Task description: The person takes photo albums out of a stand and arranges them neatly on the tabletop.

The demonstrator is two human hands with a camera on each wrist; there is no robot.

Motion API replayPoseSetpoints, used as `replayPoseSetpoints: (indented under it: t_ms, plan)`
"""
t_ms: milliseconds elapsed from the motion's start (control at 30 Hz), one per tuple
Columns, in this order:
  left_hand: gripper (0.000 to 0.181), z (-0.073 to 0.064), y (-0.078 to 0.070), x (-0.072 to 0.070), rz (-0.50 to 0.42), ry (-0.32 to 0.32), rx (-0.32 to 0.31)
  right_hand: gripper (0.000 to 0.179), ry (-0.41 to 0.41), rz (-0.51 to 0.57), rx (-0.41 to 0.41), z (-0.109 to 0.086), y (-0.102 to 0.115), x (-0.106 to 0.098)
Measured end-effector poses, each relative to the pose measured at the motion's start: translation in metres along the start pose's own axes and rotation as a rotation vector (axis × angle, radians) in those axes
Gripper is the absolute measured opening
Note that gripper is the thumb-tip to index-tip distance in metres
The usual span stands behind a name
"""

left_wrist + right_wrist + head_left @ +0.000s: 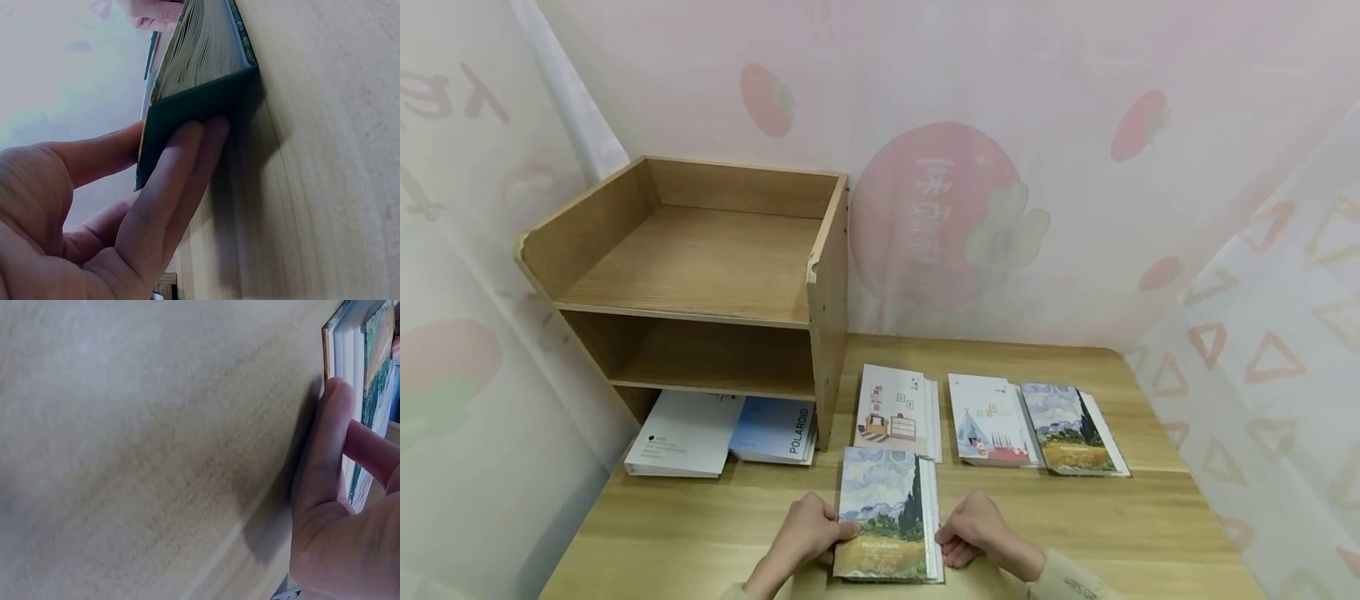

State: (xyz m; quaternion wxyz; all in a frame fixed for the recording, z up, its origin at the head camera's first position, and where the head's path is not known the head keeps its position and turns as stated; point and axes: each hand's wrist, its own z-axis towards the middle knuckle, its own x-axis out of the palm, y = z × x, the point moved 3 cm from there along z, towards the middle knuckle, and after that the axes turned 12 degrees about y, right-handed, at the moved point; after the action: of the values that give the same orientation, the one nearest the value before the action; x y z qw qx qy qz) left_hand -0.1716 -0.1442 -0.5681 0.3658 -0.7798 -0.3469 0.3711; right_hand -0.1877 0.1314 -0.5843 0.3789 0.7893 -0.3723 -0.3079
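A photo album [880, 500] with a painted landscape cover lies near the front of the table, between both hands. My left hand [805, 529] grips its left side, thumb on the front cover. In the left wrist view, the fingers [162, 181] of that hand lie against the album's dark green spine [187, 103], and the page block fans out above it. My right hand [981, 533] holds the opposite edge. The right wrist view has its thumb [372, 450] at the page edges and a finger along the back cover's edge.
Behind the album lies a white illustrated album [891, 408]. Farther right are another white album [988, 421] and a second landscape album [1071, 429]. A wooden shelf unit [827, 333] stands at left, with a white album [688, 433] and a blue POLAROID album [771, 429] in its bottom compartment.
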Motion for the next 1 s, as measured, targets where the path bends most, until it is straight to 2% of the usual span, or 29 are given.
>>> replayPoseSetpoints:
  t_ms: [333,633,1000]
  plan:
    - [0.044,0.0010,-0.0022,-0.0023,0.018,-0.023,0.015,0.011,-0.018,-0.007,-0.020,0.0039,0.0032,0.0006]
    - [0.048,0.0027,-0.0044,-0.0050,-0.004,0.033,-0.050,0.011,-0.005,0.003,0.008,0.0045,0.0008,-0.0026]
    - [0.046,0.0042,-0.0019,-0.0061,-0.041,0.062,-0.076,0.011,-0.008,0.021,-0.003,0.0020,0.0008,-0.0008]
